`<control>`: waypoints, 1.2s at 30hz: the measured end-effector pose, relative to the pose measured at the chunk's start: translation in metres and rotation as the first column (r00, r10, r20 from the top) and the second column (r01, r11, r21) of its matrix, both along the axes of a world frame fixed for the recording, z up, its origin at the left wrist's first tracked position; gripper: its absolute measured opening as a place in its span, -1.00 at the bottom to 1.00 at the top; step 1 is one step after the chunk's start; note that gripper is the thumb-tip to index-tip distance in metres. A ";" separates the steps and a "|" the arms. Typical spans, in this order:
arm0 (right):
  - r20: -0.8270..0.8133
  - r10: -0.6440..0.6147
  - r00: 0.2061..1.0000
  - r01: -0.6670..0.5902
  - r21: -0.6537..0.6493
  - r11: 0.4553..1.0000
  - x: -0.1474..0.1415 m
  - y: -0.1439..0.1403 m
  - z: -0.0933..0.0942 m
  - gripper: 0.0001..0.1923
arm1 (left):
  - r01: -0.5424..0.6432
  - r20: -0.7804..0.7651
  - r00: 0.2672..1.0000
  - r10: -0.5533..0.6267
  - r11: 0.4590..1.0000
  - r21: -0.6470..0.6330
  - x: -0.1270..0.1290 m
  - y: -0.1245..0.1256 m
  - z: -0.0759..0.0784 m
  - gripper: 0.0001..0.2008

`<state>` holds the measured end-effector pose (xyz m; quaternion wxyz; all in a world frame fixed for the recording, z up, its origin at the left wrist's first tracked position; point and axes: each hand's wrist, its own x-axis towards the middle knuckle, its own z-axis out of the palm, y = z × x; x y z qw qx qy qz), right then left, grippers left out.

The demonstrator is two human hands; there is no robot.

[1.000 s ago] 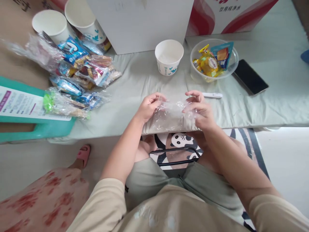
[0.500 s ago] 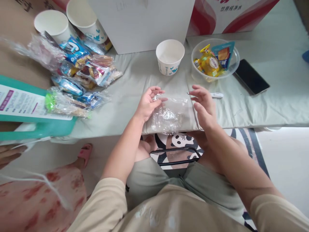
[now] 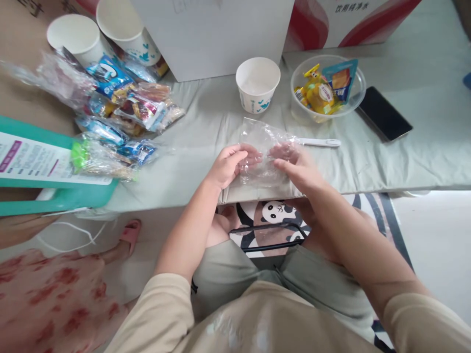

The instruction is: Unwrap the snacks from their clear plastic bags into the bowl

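A clear, thin plastic bag (image 3: pixel 260 133) is held upright between my hands, just above the front of the cloth-covered table. My left hand (image 3: pixel 230 164) grips its left side, thumb in front and fingers behind the film. On the right side, my right hand (image 3: pixel 296 164) has its thumb nearest me and its fingers seen through the plastic. The bag looks empty. Beyond it stands a white paper cup (image 3: pixel 253 95). A slim white-handled tool (image 3: pixel 320 142) lies behind my right hand, its left end hidden.
At the right are a clear plastic bowl (image 3: pixel 299 105) of yellow-wrapped snacks and a black phone (image 3: pixel 385 113). Wrapped snacks (image 3: pixel 140 110), two paper cups (image 3: pixel 75 37) and a green-edged container (image 3: pixel 47 193) crowd the left. A white box (image 3: pixel 221 39) stands behind. Another person's arm (image 3: pixel 25 230) shows at lower left.
The bag has been lifted from lying crumpled on the table and spread upright. My right hand has moved left onto it. The other person's arm has moved further into view.
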<state>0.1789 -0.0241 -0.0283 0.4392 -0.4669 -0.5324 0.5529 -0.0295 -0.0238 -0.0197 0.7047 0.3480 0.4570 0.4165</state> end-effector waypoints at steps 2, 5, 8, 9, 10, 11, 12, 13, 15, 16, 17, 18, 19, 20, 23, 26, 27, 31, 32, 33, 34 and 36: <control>0.065 0.047 0.997 -0.044 -0.050 0.998 -0.002 -0.001 0.002 -0.66 | -0.009 0.010 1.000 0.009 1.000 0.023 0.000 0.001 0.000 -0.85; 0.069 0.008 0.998 0.000 -0.121 0.993 -0.001 -0.002 0.007 -0.62 | 0.030 -0.078 0.997 -0.026 0.998 0.059 -0.001 0.000 -0.003 -0.85; 0.028 0.063 0.998 -0.058 -0.151 0.987 0.002 -0.001 0.009 -0.59 | 0.046 -0.107 0.994 -0.037 0.995 0.084 -0.003 0.000 -0.005 -0.80; 0.011 0.084 0.996 -0.081 -0.141 0.987 0.003 -0.001 0.008 -0.58 | 0.035 -0.089 0.996 -0.027 0.996 0.087 -0.004 -0.001 -0.005 -0.74; -0.011 0.092 0.996 -0.092 -0.123 0.988 0.004 0.000 0.008 -0.59 | 0.024 -0.068 0.998 -0.019 0.996 0.084 -0.005 -0.001 -0.005 -0.67; -0.037 0.084 0.996 -0.087 -0.099 0.991 0.005 0.000 0.006 -0.61 | 0.023 -0.046 0.999 -0.019 0.997 0.077 -0.006 0.000 -0.005 -0.61; -0.067 0.065 0.996 -0.069 -0.073 0.995 0.005 0.000 0.005 -0.63 | 0.031 -0.025 0.999 -0.029 0.997 0.068 -0.007 0.000 -0.004 -0.59; -0.098 0.039 0.994 -0.044 -0.048 0.998 0.005 0.000 0.003 -0.66 | 0.044 -0.004 0.999 -0.044 0.997 0.061 -0.009 0.000 -0.003 -0.62; -0.148 -0.001 0.989 0.000 -0.010 1.000 0.006 0.001 0.001 -0.74 | 0.069 0.039 0.997 -0.071 0.996 0.062 -0.011 0.002 -0.001 -0.78; -0.159 -0.008 0.987 0.008 0.003 1.000 0.007 0.001 0.000 -0.77 | 0.079 0.058 0.995 -0.082 0.995 0.065 -0.012 0.002 0.000 -0.86; -0.157 0.000 0.988 0.002 0.017 1.000 0.009 0.001 0.000 -0.80 | 0.081 0.070 0.994 -0.085 0.994 0.067 -0.014 0.003 0.001 -0.89; -0.144 0.024 0.989 -0.018 0.038 0.999 0.011 0.001 0.001 -0.83 | 0.077 0.072 0.994 -0.082 0.994 0.072 -0.015 0.004 0.001 -0.85; -0.115 0.062 0.991 -0.054 0.074 0.996 0.014 0.001 0.002 -0.86 | 0.066 0.063 0.996 -0.071 0.994 0.083 -0.015 0.005 0.001 -0.80; -0.071 0.113 0.991 -0.103 0.124 0.987 0.018 0.002 0.004 -0.87 | 0.050 0.040 0.998 -0.055 0.993 0.105 -0.016 0.005 0.001 -0.78; 0.088 0.234 0.968 -0.250 0.277 0.928 0.028 0.003 0.006 -0.80 | -0.007 -0.065 0.998 0.021 0.977 0.211 -0.015 0.007 -0.003 -0.86; 0.142 0.191 0.971 -0.223 0.265 0.938 0.027 0.002 0.004 -0.73 | -0.020 -0.149 0.987 0.065 0.960 0.280 -0.012 0.009 -0.011 -0.75; 0.140 0.156 0.978 -0.185 0.227 0.956 0.024 0.001 0.003 -0.71 | -0.017 -0.180 0.981 0.074 0.955 0.297 -0.011 0.010 -0.014 -0.73; 0.284 0.089 0.955 -0.116 0.079 0.990 0.004 -0.003 -0.002 -0.64 | -0.185 -0.364 0.844 0.393 0.851 0.492 -0.010 0.012 -0.019 -0.61; 0.339 0.062 0.939 -0.093 0.077 0.993 -0.001 -0.004 -0.002 -0.72 | -0.256 -0.380 0.751 0.540 0.769 0.586 -0.009 0.011 -0.018 -0.64; 0.375 0.014 0.927 -0.056 0.101 0.993 -0.005 -0.005 -0.001 -0.80 | -0.289 -0.373 0.665 0.647 0.683 0.671 -0.008 0.009 -0.016 -0.69; 0.380 -0.039 0.924 -0.015 0.139 0.990 -0.009 -0.006 -0.001 -0.85 | -0.276 -0.366 0.621 0.693 0.630 0.726 -0.006 0.006 -0.014 -0.76; 0.291 -0.085 0.953 0.028 0.192 0.981 -0.015 -0.008 0.001 -0.86 | -0.159 -0.402 0.698 0.592 0.676 0.719 0.000 -0.002 -0.008 -0.81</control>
